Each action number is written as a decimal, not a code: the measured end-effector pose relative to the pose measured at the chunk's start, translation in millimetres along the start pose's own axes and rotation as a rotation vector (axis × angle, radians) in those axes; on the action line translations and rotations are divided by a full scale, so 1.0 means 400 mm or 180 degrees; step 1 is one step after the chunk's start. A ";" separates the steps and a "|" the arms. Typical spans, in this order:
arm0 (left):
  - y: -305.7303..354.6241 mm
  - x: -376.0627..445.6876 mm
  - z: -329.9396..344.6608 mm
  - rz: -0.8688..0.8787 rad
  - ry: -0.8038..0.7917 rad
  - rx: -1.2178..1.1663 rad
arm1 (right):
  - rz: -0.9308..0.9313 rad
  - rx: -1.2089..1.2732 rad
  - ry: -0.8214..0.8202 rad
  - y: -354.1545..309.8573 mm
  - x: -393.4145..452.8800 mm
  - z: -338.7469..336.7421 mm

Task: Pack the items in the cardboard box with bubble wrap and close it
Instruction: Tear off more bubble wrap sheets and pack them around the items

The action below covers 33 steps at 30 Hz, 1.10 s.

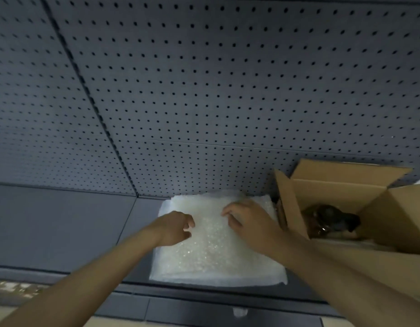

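Two hands' grip unclear on white bubble wrap (218,246) | cardboard box (341,199) flaps open, dark item inside

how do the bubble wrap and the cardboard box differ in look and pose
The bubble wrap is white, translucent and lies flat; the cardboard box is brown, opaque and stands with flaps open. Both hands are on or just over the wrap; neither touches the box. Both sit on the dark shelf.
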<state>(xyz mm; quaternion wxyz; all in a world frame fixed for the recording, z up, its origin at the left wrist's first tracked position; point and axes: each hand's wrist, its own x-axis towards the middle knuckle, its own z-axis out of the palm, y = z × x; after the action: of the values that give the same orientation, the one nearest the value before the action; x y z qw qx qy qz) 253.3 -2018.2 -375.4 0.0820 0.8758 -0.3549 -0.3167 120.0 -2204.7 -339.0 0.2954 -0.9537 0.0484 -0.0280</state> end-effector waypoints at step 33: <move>-0.121 0.136 0.259 0.0350 -0.0078 0.0336 | 0.2865 -0.0569 0.1202 0.168 -0.051 0.267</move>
<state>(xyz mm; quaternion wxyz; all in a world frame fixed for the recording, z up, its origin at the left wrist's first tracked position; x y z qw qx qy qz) 247.1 -2010.7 -501.8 0.0487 0.8541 -0.4196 -0.3034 103.3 -2197.9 -465.6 0.1813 -0.8381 0.5104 -0.0658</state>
